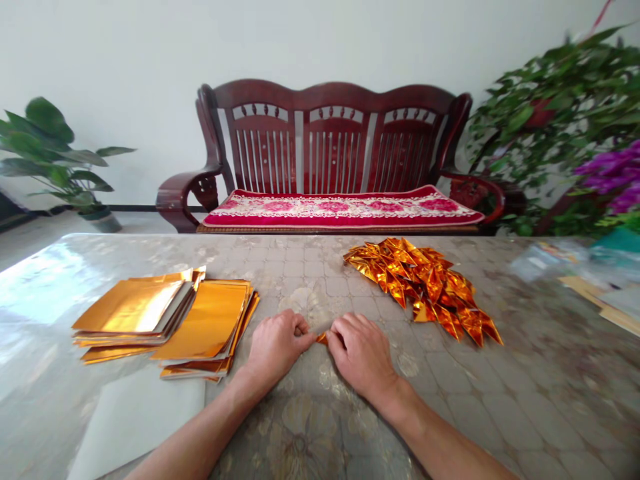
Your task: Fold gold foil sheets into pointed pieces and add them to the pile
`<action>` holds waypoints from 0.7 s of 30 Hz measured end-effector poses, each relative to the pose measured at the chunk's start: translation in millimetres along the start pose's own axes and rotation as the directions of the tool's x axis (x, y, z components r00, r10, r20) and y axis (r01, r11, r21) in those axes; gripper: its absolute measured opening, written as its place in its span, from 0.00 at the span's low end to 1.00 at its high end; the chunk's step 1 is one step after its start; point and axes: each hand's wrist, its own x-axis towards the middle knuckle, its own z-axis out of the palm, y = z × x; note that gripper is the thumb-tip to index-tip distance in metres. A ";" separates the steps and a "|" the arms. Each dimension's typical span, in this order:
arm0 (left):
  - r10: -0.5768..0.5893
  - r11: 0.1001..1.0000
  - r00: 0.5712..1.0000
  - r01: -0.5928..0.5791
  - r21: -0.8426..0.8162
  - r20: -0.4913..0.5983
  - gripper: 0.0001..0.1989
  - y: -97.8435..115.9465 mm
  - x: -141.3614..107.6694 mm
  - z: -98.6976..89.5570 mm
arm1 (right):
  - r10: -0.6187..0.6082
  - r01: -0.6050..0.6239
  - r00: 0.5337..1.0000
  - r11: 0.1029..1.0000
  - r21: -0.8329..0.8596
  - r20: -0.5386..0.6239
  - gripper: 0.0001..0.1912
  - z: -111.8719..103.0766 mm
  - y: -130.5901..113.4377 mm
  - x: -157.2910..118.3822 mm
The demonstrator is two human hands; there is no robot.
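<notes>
Between my two hands, just above the tabletop, is a small piece of folded gold foil paper (323, 339), mostly covered by my fingers. My left hand (280, 340) pinches its left end with thumb and forefinger. On the other end, my right hand (361, 350) has its fingers curled closed. To the left lie two stacks of flat gold foil sheets, one farther left (127, 307) and one nearer my left hand (205, 320). A heap of pointed, folded gold foil pieces (420, 280) sits beyond my right hand.
A pale grey sheet (145, 413) lies at the table's near left. Clear plastic packaging (550, 259) and flat tan card (595, 293) are at the right of the patterned table (300, 263). Behind stand a wooden bench (333, 153) and potted plants (55, 153).
</notes>
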 end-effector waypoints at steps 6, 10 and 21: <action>0.000 1.000 1.000 0.000 0.014 -0.007 0.12 1.4 -0.3 -0.5 | 0.017 -0.017 1.000 0.999 -0.032 0.002 0.09 3.4 1.5 2.3; 0.007 1.000 1.000 -0.007 0.007 -0.018 0.12 1.1 -1.5 1.6 | 0.013 -0.012 1.000 0.999 -0.046 0.003 0.08 4.7 2.7 2.0; 0.012 1.000 0.999 -0.012 0.013 -0.036 0.09 3.4 -2.4 3.1 | 0.033 -0.032 0.999 0.999 -0.044 0.024 0.06 6.1 3.2 0.9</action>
